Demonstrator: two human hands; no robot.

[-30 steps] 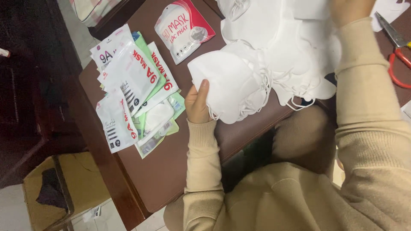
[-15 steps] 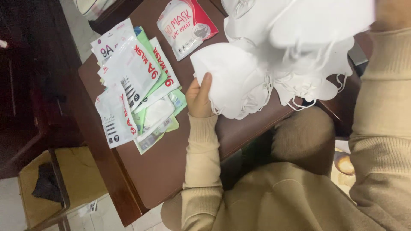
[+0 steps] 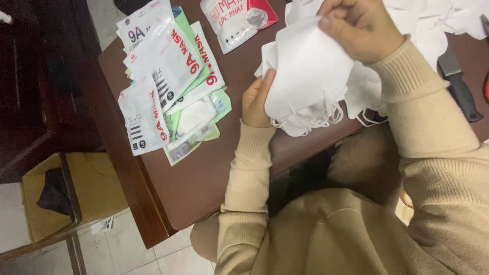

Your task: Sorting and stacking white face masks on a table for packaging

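Note:
My left hand (image 3: pixel 257 99) grips the left edge of a stack of white face masks (image 3: pixel 305 81) just above the brown table (image 3: pixel 204 168). My right hand (image 3: pixel 359 28) pinches the top of the same stack from above, fingers curled over the uppermost mask. Ear loops hang from the bottom of the stack. More loose white masks (image 3: pixel 423 20) lie behind my right arm at the top right.
A pile of white, green and red mask packets (image 3: pixel 168 81) lies fanned at the table's left. Another packet (image 3: pixel 237 20) sits at the top edge. A dark-handled knife (image 3: pixel 458 86) lies at the right. A wooden chair with a yellow seat (image 3: pixel 66 198) stands left of the table.
My right hand has come down from the upper right onto the top of the mask stack. The view has shifted closer and to the left.

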